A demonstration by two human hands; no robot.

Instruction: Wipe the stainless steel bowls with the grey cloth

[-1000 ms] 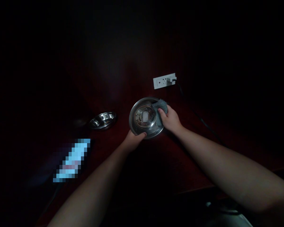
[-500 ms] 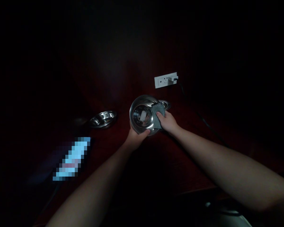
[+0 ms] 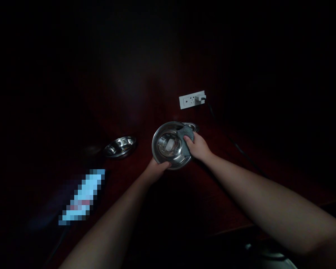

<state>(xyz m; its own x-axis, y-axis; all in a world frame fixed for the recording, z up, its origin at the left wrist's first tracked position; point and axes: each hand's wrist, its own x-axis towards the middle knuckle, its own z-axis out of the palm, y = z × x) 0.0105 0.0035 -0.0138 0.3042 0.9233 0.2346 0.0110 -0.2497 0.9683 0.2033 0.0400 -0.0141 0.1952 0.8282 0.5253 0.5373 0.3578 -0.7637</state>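
A shiny metal bowl (image 3: 164, 137) is held tilted, its inside turned toward me. My left hand (image 3: 156, 170) grips its lower left rim, the thumb over the edge. In my right hand (image 3: 199, 146) a grey-green cloth (image 3: 186, 135) is pinched against the bowl's right side, the thumb on top of the cloth. A pale rectangular patch shows at the bottom of the bowl; I cannot tell whether it is a label or a reflection. Behind the bowl and right hand, another round metal dish (image 3: 192, 126) is partly hidden.
A second metal bowl (image 3: 120, 147) rests on the dark red table (image 3: 210, 201) to the left. Nearer me glows a pixelated screen (image 3: 84, 198). At the back, a white socket panel (image 3: 192, 99) holds a plug, with a black cable (image 3: 240, 150) running right. Much of the surroundings is dark.
The cloth has slid a little along the bowl's right side while the bowl turned and shifted slightly. The dish behind, hidden at first, now shows. Both hands keep their hold.
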